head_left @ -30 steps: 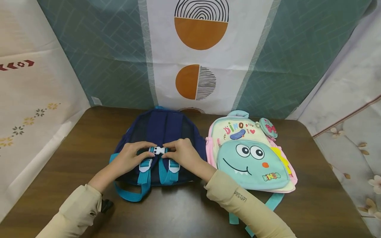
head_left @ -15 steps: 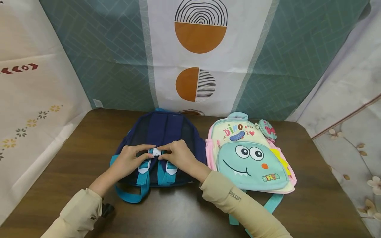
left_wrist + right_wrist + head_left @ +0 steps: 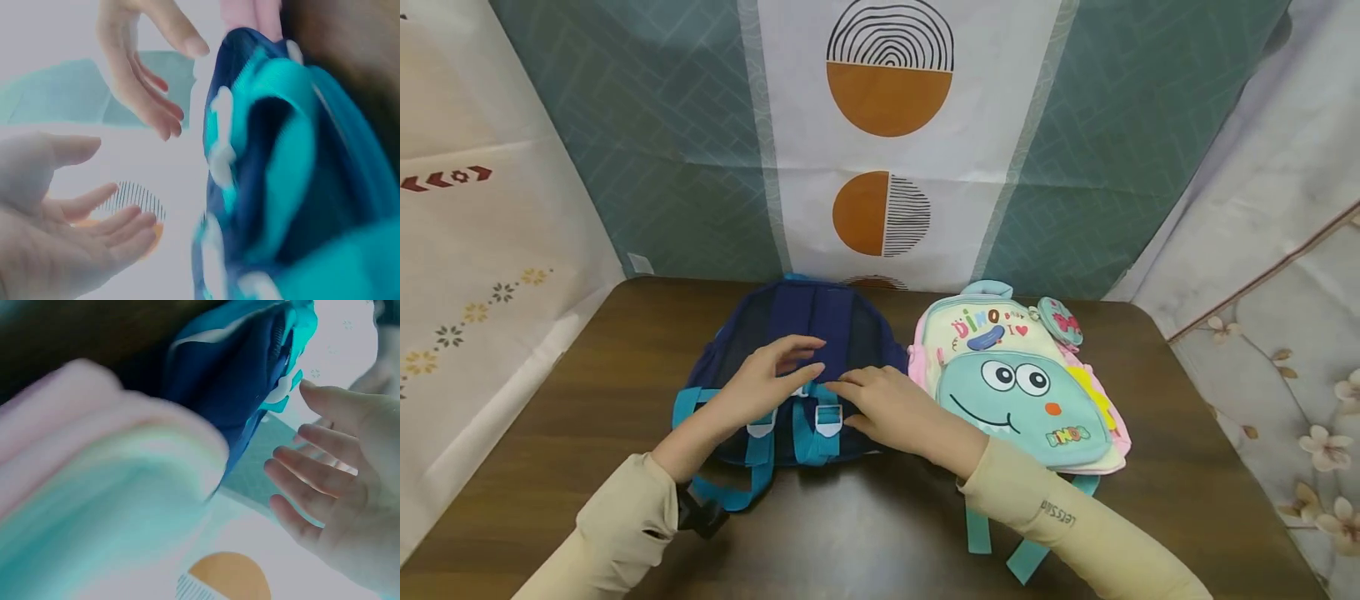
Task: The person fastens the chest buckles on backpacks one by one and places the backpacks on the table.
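- Lying with its shoulder straps up on the surface (image 3: 835, 533), the navy backpack (image 3: 867, 329) keeps its place left of the middle, near the far edge; what has changed is the grip on it.
- The left hand (image 3: 766, 383) has let go and is raised over the backpack, thumb and fingers apart, holding nothing.
- The right hand (image 3: 891, 404) has also released, its fingers loosely spread just beside the strap fittings; whether a fingertip touches them cannot be told.
- Between the hands, the white buckle (image 3: 801, 390), pinched from both sides a moment ago, is now mostly hidden; it seems joined, so the fastening looks finished.
- Behind stands a hanging green cloth (image 3: 692, 100) with a pale middle band of orange half circles.
- Paler cloths close in the sides: the left cloth (image 3: 482, 225) has small flowers in a line, the right cloth (image 3: 1247, 367) larger blossoms.
- The surface is dark brown, wood-grained, round-cornered at the back and shiny near the front.
- Just right of the navy backpack lies a dinosaur backpack (image 3: 1033, 412), face up, with a round pouch (image 3: 1062, 321) at its upper right.
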`<state>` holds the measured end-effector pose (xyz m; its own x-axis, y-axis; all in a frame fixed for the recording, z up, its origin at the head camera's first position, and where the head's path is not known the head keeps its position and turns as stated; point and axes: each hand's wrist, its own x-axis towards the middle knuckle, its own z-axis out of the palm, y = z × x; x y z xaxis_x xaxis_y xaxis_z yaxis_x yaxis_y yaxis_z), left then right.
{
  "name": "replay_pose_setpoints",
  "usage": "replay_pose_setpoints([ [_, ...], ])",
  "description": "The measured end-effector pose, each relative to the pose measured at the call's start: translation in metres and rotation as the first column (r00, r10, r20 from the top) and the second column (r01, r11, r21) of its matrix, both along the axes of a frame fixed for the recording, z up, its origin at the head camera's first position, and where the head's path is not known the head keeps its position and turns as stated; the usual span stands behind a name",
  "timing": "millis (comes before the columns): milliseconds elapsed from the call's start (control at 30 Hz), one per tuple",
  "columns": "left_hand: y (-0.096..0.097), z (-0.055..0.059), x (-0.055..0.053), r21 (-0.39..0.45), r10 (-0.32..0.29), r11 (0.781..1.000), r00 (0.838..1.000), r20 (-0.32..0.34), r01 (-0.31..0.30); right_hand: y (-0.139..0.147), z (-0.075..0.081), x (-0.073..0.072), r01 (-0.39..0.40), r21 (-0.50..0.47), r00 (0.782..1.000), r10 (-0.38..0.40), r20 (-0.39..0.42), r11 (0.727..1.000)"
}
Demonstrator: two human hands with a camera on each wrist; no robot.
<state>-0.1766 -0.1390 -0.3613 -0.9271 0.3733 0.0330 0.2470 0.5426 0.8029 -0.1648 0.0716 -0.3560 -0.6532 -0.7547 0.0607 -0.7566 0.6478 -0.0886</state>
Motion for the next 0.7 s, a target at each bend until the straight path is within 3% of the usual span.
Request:
replay_pose_setpoints([
  [133,0.039,0.016,-0.016,-0.045,-0.057,0.997,0.992,0.115,0.062,0.033,0.002,0.011,-0.021,0.059,0.997,0.025,-0.076,0.998],
  [267,0.074,0.02,-0.045,-0.134,-0.075,0.986,0.979,0.188,0.102,0.065,-0.004,0.023,-0.011,0.065,0.995,0.018,-0.102,0.998],
  [333,0.088,0.021,-0.061,-0.206,-0.066,0.973,0.979,0.193,0.106,0.078,-0.01,0.028,-0.02,0.055,0.992,0.027,-0.121,0.998],
  [400,0.102,0.019,-0.076,-0.3,-0.062,0.948,0.984,0.167,0.111,0.093,-0.017,0.031,-0.035,0.044,0.987,0.042,-0.158,0.998],
  [500,0.123,0.013,-0.096,-0.373,-0.061,0.92,0.983,0.172,0.122,0.117,-0.028,0.035,-0.031,0.052,0.976,0.041,-0.215,0.998],
  [600,0.143,0.003,-0.108,-0.381,-0.034,0.918,0.977,0.208,0.113,0.143,-0.038,0.039,-0.002,0.071,0.967,0.02,-0.254,0.997],
  [700,0.16,-0.008,-0.109,-0.372,-0.012,0.922,0.969,0.246,0.106,0.16,-0.046,0.044,0.028,0.064,0.965,-0.01,-0.261,0.998],
])
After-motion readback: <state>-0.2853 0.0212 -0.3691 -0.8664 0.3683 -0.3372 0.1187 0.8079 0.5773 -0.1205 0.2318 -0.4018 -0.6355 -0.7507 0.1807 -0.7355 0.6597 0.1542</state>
